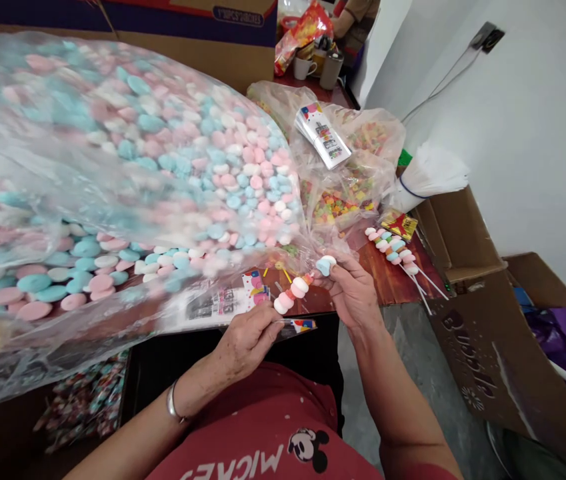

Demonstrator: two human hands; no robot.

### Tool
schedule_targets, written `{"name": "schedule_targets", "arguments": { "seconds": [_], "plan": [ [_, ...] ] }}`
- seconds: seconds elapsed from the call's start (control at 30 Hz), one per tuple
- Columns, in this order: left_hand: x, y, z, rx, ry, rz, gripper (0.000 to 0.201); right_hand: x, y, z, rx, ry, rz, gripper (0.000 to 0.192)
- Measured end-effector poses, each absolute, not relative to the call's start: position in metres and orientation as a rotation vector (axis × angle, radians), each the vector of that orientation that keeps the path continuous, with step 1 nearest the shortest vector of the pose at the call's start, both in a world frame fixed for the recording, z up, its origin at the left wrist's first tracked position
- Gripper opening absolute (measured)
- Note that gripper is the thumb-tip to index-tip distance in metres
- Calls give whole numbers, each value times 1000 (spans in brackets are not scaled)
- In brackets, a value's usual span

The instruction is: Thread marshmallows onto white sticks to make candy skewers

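Note:
My left hand point(250, 333) is closed around the lower end of a marshmallow skewer point(293, 293). Pink, white and orange-red sweets are threaded along it, and its stick is mostly hidden. Between the thumb and fingers of my right hand point(355, 293) is a pale blue and white marshmallow point(323, 266), close to the skewer's upper end; whether it touches the tip I cannot tell. A colourful printed wrapper point(303, 325) shows beside my left fingers. To the right, finished-looking marshmallow skewers point(393, 249) lie together with white sticks over the table edge.
A huge clear bag of marshmallows point(163, 153) covers the left side. Behind my right hand lie bags of small coloured candies point(337, 200), with a stack of printed sleeves point(323, 137) on top. Cardboard boxes point(477, 347) and a bundle of white sticks point(433, 173) stand at right.

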State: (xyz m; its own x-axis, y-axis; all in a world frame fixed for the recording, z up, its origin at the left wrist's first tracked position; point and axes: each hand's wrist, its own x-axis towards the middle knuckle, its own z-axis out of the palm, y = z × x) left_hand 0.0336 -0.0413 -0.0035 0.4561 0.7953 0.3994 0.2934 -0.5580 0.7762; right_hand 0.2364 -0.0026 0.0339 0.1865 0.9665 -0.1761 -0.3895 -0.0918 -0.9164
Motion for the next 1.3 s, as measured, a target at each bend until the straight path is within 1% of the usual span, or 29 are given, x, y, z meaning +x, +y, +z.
{"name": "schedule_targets", "arguments": {
  "seconds": [0.17, 0.47, 0.87, 1.0, 1.3],
  "plan": [
    [29, -43, -6, 2038, 966, 985, 17, 222, 0, 26, -1098, -705, 1263, 23],
    [29, -42, -8, 1998, 979, 969, 18, 220, 0, 12, -1194, -862, 1082, 24],
    [28, -40, -3, 1977, 998, 941, 18, 227, 6, 1, -1203, -879, 1020, 19],
    [29, -40, -2, 1966, 999, 937, 19, 230, 8, 1, -1222, -870, 1006, 20],
    [29, -39, -3, 1933, 1017, 898, 20, 234, 1, -2, -1275, -1171, 955, 20]
  ]
}}
